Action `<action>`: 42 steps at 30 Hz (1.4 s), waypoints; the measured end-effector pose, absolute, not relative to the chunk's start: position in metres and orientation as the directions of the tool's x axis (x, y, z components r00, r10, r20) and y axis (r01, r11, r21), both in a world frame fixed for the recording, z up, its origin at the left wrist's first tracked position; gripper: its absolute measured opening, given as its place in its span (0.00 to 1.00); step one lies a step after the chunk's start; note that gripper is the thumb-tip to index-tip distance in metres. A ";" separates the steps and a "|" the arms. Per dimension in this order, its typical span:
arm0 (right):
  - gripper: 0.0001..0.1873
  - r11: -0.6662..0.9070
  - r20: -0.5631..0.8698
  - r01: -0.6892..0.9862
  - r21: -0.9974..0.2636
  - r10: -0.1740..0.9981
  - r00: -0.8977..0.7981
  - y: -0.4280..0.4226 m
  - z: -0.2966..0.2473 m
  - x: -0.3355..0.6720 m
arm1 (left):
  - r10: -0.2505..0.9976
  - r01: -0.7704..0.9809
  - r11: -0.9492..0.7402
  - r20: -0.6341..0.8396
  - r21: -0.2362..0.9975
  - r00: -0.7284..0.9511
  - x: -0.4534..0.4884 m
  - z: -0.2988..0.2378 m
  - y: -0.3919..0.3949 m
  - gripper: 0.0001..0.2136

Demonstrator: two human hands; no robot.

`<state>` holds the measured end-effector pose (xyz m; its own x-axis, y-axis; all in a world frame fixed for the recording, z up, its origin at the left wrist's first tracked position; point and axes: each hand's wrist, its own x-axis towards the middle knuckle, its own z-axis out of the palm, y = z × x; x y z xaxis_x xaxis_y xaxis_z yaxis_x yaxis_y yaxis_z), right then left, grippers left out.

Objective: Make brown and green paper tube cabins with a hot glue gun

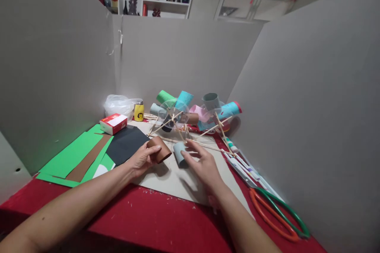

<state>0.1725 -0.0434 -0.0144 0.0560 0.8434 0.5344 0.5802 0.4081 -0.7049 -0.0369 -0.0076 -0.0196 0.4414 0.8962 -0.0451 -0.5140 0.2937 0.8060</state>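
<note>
Your left hand (143,160) grasps the brown paper tube (160,148); squeeze gently, right hand (204,165) open at the grey-blue paper tube (179,156) within the beige board's (175,189) edges.

Brown tube (159,142) in left fingers (152,150)

One head-worn camera looks forward and down across the desk (142,213) from its near edge, close enough that both forearms (89,195) cross the lower frame; a shelf unit (170,3) stands farther off, upper left.
</note>
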 end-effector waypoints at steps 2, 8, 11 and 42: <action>0.24 0.478 0.550 0.614 -0.628 0.831 -0.085 -0.049 -0.016 0.164 | 0.905 -0.509 0.261 -0.025 0.820 0.425 -0.037 -0.021 -0.008 0.22; 0.23 0.482 0.480 0.675 -0.559 0.852 -0.212 -0.054 -0.027 0.149 | 0.913 -0.435 0.168 0.027 0.885 0.407 -0.031 -0.027 -0.016 0.24; 0.20 0.452 0.439 0.633 -0.628 0.878 -0.191 -0.054 -0.024 0.149 | 0.896 -0.383 0.155 0.033 0.911 0.442 -0.028 -0.025 -0.022 0.23; 0.09 0.053 -0.035 0.304 -0.951 0.961 -0.276 -0.068 -0.002 0.150 | 0.751 0.023 -0.020 0.000 1.000 0.660 -0.046 -0.018 -0.011 0.06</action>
<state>0.1496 -0.0678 -0.0018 -0.2758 0.9606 -0.0348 0.3037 0.0527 -0.9513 -0.0463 -0.0107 -0.0181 0.6601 0.7512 -0.0005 0.0234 -0.0199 0.9995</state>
